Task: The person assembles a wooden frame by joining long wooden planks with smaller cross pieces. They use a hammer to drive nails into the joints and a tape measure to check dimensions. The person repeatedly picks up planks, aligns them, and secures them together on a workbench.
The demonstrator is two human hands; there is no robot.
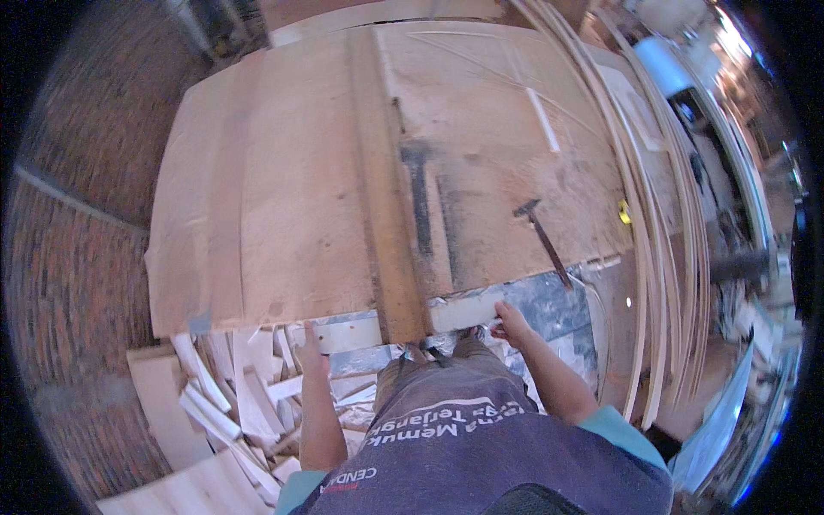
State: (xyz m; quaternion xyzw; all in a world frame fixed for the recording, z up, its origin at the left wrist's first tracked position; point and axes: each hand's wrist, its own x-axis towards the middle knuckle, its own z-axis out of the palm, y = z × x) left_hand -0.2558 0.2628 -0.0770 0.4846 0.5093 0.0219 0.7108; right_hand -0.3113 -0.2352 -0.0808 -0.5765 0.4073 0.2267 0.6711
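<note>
Both hands grip the pale front rail of the saw table, left hand (311, 342) and right hand (508, 319) with fingers curled on it, while the plywood sheet (275, 189) lies flat, apparently uncut, offcuts (232, 403) heaped below.

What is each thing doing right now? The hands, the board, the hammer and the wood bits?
left hand: gripping the pale strip at the table's near edge
right hand: fingers curled on that strip
pale strip: held at both ends
large wooden board: lying flat on the table
hammer: lying flat, untouched
wood offcuts: piled loose on the floor
</note>
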